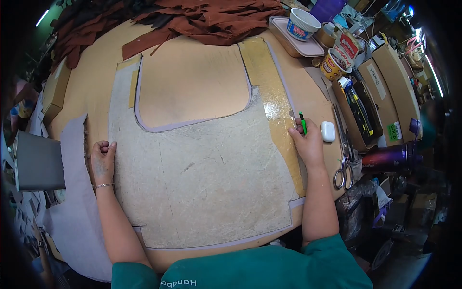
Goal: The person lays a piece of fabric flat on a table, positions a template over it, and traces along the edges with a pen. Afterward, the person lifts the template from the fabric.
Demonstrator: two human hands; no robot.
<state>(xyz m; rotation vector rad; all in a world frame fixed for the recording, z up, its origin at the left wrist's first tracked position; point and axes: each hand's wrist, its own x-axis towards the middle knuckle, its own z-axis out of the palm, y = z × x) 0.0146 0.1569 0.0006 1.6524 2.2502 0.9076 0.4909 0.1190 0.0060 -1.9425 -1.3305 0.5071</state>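
A large, worn grey-beige pattern template [207, 178], U-shaped at its far side and patched with yellow tape, lies flat on lilac fabric [294, 204] that shows as a thin border around it. My left hand [102, 163] is at the template's left edge, its fingers curled and thumb pressed in. Whatever it may pinch is hidden. On the opposite side, my right hand [310, 140] has a green pen [302, 123] between its fingers, its dark end pointing up, and rests by the taped right edge. A white earbud case [328, 131] sits just right of that hand.
Scissors [342, 168], a box of pens [358, 111] and a purple bottle [390, 158] line the right. Rust-brown fabric [211, 19] is heaped at the far edge. A lilac fabric piece [79, 207] and a grey box-like object [39, 161] are at left.
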